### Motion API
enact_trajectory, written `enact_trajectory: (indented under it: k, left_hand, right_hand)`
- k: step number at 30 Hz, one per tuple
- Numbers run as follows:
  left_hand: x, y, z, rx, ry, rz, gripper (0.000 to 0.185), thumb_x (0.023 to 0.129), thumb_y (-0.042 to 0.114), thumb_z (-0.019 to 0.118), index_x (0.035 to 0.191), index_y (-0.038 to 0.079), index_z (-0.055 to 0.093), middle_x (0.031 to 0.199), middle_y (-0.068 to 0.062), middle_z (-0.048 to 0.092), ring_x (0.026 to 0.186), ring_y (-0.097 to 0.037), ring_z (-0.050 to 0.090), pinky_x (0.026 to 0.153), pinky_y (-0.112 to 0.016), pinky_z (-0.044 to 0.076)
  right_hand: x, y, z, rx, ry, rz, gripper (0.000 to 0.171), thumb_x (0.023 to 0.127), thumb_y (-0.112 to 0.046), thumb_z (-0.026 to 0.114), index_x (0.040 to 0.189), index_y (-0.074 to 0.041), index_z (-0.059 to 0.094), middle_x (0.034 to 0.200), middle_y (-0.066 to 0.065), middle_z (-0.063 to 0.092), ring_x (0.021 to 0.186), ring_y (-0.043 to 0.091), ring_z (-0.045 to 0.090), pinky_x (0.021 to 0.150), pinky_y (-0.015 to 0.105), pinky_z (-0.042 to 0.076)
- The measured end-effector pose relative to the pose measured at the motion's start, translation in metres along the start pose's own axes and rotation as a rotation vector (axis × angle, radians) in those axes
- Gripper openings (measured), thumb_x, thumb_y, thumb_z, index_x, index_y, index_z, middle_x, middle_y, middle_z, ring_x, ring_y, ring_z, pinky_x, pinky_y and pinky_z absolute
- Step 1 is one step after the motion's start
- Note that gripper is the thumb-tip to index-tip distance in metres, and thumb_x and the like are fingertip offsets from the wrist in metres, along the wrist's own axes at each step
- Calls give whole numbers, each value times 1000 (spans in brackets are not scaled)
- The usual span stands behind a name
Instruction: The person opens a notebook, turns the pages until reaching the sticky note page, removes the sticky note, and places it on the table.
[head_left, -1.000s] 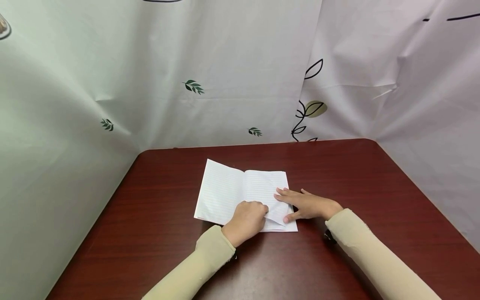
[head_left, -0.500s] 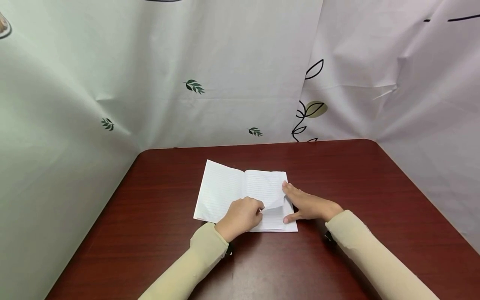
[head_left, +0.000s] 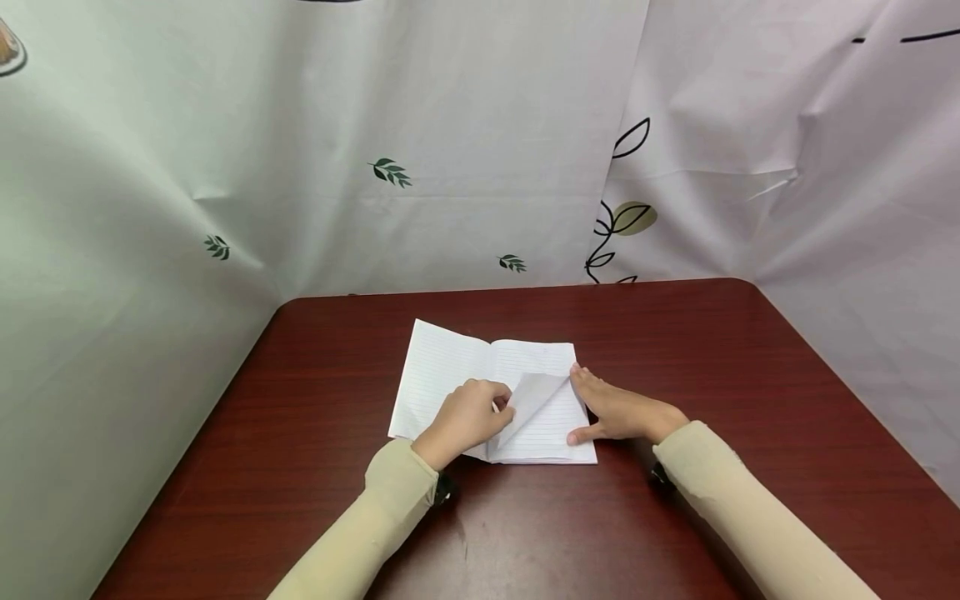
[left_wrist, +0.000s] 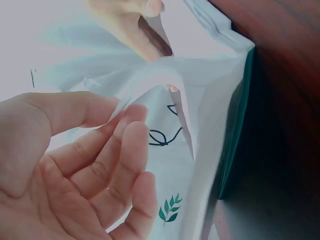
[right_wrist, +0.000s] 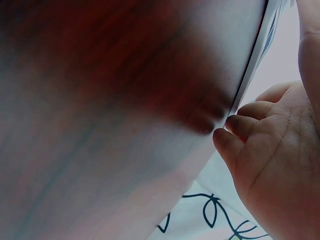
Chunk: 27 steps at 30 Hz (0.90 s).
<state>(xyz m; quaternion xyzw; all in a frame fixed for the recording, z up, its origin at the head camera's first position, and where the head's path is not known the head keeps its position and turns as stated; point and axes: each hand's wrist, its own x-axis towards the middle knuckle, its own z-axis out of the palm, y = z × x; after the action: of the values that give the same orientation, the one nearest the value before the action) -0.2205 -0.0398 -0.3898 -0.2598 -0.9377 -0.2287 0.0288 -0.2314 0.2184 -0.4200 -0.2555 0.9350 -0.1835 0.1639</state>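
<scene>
An open notebook [head_left: 442, 367] with lined white pages lies on the table. My left hand [head_left: 467, 414] pinches the corner of a page [head_left: 534, 393] between thumb and fingertips, and that page curls up diagonally over the right half. In the left wrist view the thumb and forefinger of the left hand [left_wrist: 95, 150] grip the sheet's thin edge, with the other fingers bent below. My right hand [head_left: 618, 410] rests along the notebook's right edge, fingers extended and thumb spread onto the page. The right wrist view has this hand's [right_wrist: 275, 145] fingertips at the notebook's side.
The dark red-brown table [head_left: 337, 358] extends around the notebook. A white sheet [head_left: 480, 150] printed with leaves hangs behind the table and along its sides. A dark green cover edge [left_wrist: 237, 125] shows under the pages.
The left hand has moved left and slightly away from me, drawing the page corner with it, so the page is now folded up. The right fingers have slid toward the notebook's right edge.
</scene>
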Motion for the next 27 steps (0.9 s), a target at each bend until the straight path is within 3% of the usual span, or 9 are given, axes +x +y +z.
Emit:
enact_trajectory:
  k: [10, 22, 27]
  left_hand:
    - [9, -5, -1, -121, 8, -33, 8, 81, 13, 67, 85, 8, 72, 76, 0, 72, 65, -9, 58, 58, -22, 42]
    - [18, 0, -4, -145, 61, -58, 9, 80, 14, 70, 76, 9, 65, 77, -2, 71, 70, -14, 62, 61, -25, 45]
    - [16, -6, -11, -224, 107, -91, 13, 80, 11, 71, 89, 2, 70, 78, -5, 68, 70, -13, 60, 64, -25, 47]
  right_hand:
    - [0, 3, 0, 5, 26, -8, 111, 82, -53, 66, 147, 14, 6, 157, 31, 3, 146, 45, 6, 115, 54, 16]
    - [1, 3, 0, 16, 30, -10, 110, 83, -53, 65, 148, 13, 6, 157, 29, 3, 146, 44, 7, 115, 55, 16]
    - [0, 4, -1, 25, 18, -8, 110, 83, -54, 65, 150, 8, 5, 159, 24, 3, 147, 41, 6, 116, 54, 16]
